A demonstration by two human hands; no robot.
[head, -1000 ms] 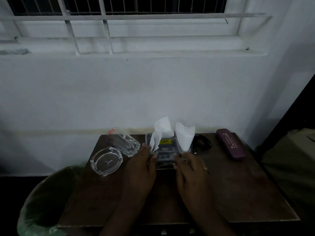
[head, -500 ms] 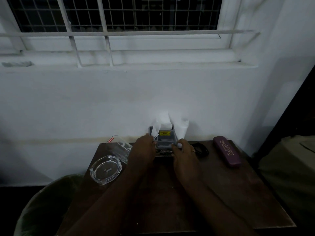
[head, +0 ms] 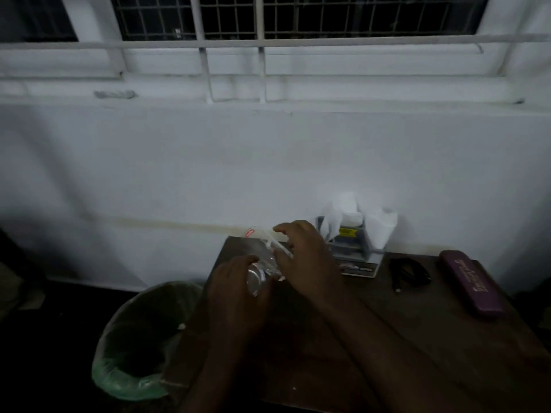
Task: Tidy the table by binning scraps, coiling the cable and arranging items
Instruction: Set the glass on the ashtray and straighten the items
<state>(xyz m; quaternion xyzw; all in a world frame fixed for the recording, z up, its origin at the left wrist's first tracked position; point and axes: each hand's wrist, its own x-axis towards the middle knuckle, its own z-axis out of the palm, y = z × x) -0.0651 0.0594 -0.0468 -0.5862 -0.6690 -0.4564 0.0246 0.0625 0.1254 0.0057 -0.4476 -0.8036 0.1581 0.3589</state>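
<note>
Both hands meet at the far left corner of the dark wooden table [head: 447, 329], around a clear drinking glass [head: 262, 260] that lies tilted on its side, its rim with a small red sticker pointing toward the white wall [head: 268, 162] and its thick base toward the person. The left hand [head: 235, 296] curls around the base end of the glass, thumb on top, gripping it. The right hand [head: 304, 257] lies over the upper side of the glass with fingers bent across it, touching it; the picture is too dim and blurred to tell whether these fingers actually clasp the glass or only rest on it. Just right of the right hand, against the wall, stands a small grey holder [head: 354, 251] with a yellow label, and white tissues [head: 378, 228] stick up out of it. Further right on the table lies a coiled black cable [head: 410, 272], apart from the holder, and beyond that a long purple case [head: 471, 281] near the right edge. On the floor to the left of the table, just beside its corner, sits a round bin lined with a green bag [head: 128, 380]; a small pale scrap shows inside it. Above the wall runs a window with white bars [head: 259, 46].
</note>
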